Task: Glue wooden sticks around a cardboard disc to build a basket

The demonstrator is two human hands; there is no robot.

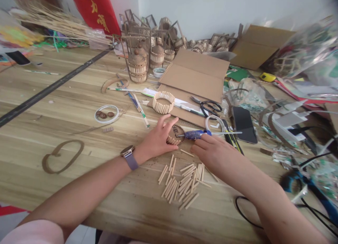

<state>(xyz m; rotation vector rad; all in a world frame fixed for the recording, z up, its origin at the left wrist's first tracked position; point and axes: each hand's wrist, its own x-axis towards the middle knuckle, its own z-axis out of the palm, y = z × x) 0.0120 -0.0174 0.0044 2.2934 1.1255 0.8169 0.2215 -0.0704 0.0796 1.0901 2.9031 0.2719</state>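
Observation:
My left hand (155, 136), with a watch on the wrist, has its thumb and forefinger curved around the left side of a round brown base (176, 132) with dark printed characters. Short wooden sticks (173, 141) stand along the base's near rim. My right hand (208, 149) grips a blue glue gun (194, 134), its metal tip at the base's right part and a pale glue stick (232, 133) jutting from its rear. Loose wooden sticks (182, 184) lie in a pile nearer to me. Behind my left hand stands a finished ring of sticks (163, 102).
Behind are cardboard sheets (195, 75), black scissors (208, 106) and several small stick-walled baskets (137, 66). A phone (244, 124), a white tape roll (215, 124) and cables (244, 212) lie on the right. To the left are a brown strip loop (63, 142) and a white ring (95, 114).

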